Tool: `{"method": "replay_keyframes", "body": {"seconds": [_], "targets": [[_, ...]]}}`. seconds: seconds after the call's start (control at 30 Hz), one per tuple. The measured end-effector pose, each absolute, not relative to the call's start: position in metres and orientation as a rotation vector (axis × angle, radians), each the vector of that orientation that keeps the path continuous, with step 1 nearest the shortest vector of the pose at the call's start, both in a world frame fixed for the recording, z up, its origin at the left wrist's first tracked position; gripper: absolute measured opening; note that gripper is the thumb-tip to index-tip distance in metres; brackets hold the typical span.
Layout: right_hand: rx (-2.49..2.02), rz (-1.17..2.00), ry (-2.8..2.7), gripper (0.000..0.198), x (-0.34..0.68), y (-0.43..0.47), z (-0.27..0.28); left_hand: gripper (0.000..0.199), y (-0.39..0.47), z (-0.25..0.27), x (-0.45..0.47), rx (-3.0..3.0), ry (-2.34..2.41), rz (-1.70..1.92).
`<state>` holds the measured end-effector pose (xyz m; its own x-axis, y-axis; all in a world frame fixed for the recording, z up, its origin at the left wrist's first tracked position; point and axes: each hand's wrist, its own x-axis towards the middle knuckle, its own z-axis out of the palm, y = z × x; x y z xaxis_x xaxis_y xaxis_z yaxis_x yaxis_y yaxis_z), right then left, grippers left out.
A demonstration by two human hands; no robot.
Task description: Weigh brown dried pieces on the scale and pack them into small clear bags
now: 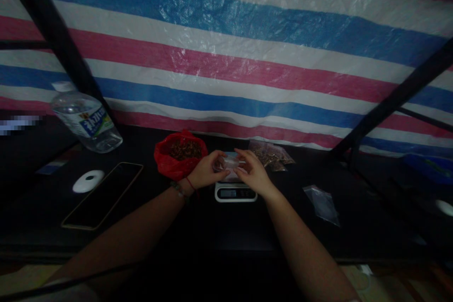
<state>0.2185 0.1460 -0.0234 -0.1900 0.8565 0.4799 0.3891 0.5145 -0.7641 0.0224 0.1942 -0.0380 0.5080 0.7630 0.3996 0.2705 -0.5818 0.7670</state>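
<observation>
Fingers of both hands pinch one small clear bag [230,164] from either side, just above a white scale [235,192]. The left hand [205,172] grips its edge at 9 o'clock, thumb and fingertips closed on the plastic; the right hand [253,173] does the same at 3 o'clock. What the bag holds cannot be told.

At 4 o'clock from the scale, apart from it, a flat plastic bag [322,204] lies on the dark table [198,226]. At 9 o'clock lies a phone [103,195], face up, with a white round disc [88,181] just beyond it.

Farther back, at 10 o'clock from the hands, a red bag [179,153] stands open with brown bits inside. At 1 o'clock lie filled packets [271,155] of the same brown stuff. Far off at 10 o'clock a water bottle [87,119] leans before the striped tarp [247,47].
</observation>
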Motion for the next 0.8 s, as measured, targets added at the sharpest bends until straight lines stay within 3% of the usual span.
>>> {"method": "replay_keyframes", "body": {"seconds": [0.23,0.43,0.67,0.8], "targets": [[-1.116,0.402,-1.961,0.047,0.214,0.145,-0.018,0.045,0.193,-0.039,0.023,2.155,0.790,0.972],[-1.300,0.341,-1.741,0.041,0.226,0.161,-0.032,0.038,0.197,-0.038,0.021,2.123,0.943,1.045],[-1.409,0.395,-1.833,0.059,0.234,0.165,-0.041,0.037,0.205,-0.038,0.015,2.123,1.029,1.105],[-1.328,0.494,-2.041,0.101,0.244,0.158,-0.032,0.040,0.205,-0.038,0.015,2.093,1.054,1.165]]}}
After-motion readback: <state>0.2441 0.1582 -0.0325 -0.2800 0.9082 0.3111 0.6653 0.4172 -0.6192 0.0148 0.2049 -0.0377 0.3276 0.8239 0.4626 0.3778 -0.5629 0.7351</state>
